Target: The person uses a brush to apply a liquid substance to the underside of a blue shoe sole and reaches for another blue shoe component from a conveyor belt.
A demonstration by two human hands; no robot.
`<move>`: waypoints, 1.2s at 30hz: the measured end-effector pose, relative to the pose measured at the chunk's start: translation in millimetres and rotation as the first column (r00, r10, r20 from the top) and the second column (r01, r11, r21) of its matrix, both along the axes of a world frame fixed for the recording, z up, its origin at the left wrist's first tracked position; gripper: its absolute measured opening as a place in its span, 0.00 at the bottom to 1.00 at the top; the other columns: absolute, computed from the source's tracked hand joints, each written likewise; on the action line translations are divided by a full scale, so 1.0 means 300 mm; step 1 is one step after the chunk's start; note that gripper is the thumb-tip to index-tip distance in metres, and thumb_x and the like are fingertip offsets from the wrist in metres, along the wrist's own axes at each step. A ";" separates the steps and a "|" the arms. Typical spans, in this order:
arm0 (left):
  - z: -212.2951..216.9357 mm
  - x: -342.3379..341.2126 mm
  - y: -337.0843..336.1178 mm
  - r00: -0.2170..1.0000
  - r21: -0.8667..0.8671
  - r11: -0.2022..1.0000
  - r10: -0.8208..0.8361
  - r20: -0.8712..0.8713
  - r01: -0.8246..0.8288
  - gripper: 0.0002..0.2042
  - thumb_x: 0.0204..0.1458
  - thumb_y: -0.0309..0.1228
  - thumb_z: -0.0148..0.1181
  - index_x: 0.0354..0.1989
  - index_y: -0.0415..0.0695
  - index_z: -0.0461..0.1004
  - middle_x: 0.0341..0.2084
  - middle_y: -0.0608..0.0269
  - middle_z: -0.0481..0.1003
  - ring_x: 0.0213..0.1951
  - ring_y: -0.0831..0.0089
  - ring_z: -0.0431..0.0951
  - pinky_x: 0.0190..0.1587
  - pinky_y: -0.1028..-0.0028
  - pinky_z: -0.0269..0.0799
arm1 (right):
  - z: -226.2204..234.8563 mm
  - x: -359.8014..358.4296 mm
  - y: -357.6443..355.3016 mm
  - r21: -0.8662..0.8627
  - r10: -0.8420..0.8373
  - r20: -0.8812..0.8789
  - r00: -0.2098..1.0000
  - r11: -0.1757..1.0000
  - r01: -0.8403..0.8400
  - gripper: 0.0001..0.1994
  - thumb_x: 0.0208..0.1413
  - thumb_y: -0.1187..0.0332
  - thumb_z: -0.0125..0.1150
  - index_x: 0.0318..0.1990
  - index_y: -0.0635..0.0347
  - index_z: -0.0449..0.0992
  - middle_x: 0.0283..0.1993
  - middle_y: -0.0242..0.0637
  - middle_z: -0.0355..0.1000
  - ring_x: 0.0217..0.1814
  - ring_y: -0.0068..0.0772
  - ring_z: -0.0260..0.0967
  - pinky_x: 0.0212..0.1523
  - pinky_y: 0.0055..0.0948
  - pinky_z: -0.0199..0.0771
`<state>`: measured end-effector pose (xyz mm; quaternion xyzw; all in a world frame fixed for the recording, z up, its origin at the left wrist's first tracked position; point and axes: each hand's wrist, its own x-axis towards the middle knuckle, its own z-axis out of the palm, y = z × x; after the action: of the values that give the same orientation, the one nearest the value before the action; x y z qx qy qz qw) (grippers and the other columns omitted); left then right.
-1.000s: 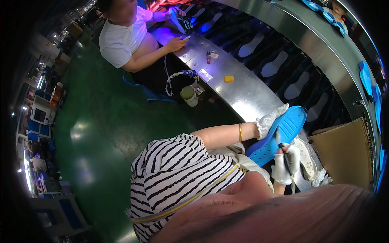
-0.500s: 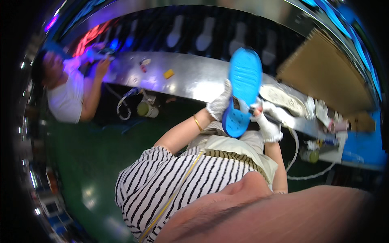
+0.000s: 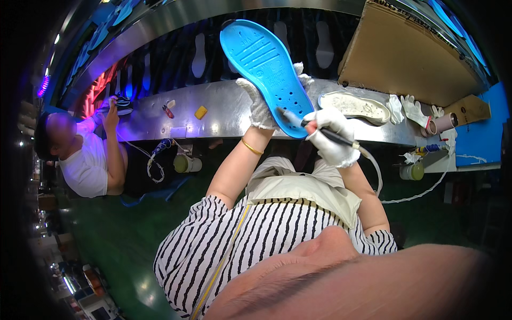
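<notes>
In front of me, a bright blue shoe sole (image 3: pixel 266 69) is held up at a slant over the metal bench, its grooved face with small holes showing. My left hand (image 3: pixel 260 106), in a white glove, grips it by its lower left edge; gloved fingertips also show at its right side. My right hand (image 3: pixel 336 140), gloved with some fingertips bare, is closed around a black-handled brush (image 3: pixel 340 138). A pale tube (image 3: pixel 376 165) trails from the handle's end. The bristles touch, or nearly touch, the sole's lower, holed end.
On the metal bench (image 3: pixel 213 96) lie a white sole (image 3: pixel 354 105), white gloves (image 3: pixel 415 110) and a yellow block (image 3: pixel 200 112). A large cardboard sheet (image 3: pixel 405 53) stands at the right. Dark racks with pale foot-shaped pieces (image 3: pixel 199 58) line the back. Another person (image 3: pixel 88 165) works at the left.
The blue sole has moved up and left and now tilts the other way. My right hand has brought the brush across its lower end.
</notes>
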<state>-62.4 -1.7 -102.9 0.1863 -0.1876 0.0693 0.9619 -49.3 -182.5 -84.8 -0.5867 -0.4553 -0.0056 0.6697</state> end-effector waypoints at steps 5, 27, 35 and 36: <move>0.020 0.032 0.031 0.990 0.013 1.000 -0.009 0.138 0.008 0.57 0.28 0.76 0.49 0.63 0.43 0.57 0.57 0.49 0.64 0.54 0.55 0.69 0.64 0.56 0.57 | -0.036 0.005 -0.024 0.232 0.352 -0.680 0.643 0.935 -0.268 0.07 0.49 0.79 0.62 0.35 0.60 0.72 0.36 0.38 0.74 0.35 0.27 0.72 0.36 0.25 0.73; 0.140 0.095 0.103 0.961 0.785 0.596 0.078 -0.264 0.168 0.31 0.48 0.53 0.62 0.50 0.39 0.68 0.38 0.55 0.75 0.37 0.72 0.78 0.40 0.71 0.78 | 0.073 0.070 -0.035 -0.509 0.056 -0.223 0.973 0.845 -0.165 0.06 0.38 0.74 0.61 0.26 0.60 0.71 0.33 0.36 0.73 0.38 0.31 0.70 0.43 0.29 0.69; 0.172 0.134 0.069 0.865 0.817 0.487 0.214 -0.454 0.309 0.33 0.50 0.58 0.54 0.55 0.41 0.67 0.41 0.58 0.75 0.38 0.74 0.76 0.41 0.74 0.75 | 0.058 0.111 -0.032 -0.401 0.092 -0.080 0.993 0.909 -0.116 0.05 0.40 0.73 0.58 0.27 0.59 0.70 0.31 0.35 0.70 0.37 0.31 0.68 0.43 0.29 0.68; 0.177 0.142 0.073 0.855 0.820 0.471 0.222 -0.468 0.326 0.34 0.50 0.59 0.54 0.55 0.41 0.67 0.41 0.58 0.75 0.38 0.74 0.76 0.41 0.74 0.75 | 0.043 0.102 -0.035 -0.340 0.121 -0.148 0.981 0.926 -0.166 0.05 0.40 0.74 0.58 0.27 0.59 0.70 0.30 0.35 0.69 0.36 0.30 0.67 0.42 0.29 0.68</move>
<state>-19.7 20.1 -49.8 0.6579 0.0625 -0.1200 0.7408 -18.7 -193.0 -71.7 -0.6610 -0.4482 0.1614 0.5798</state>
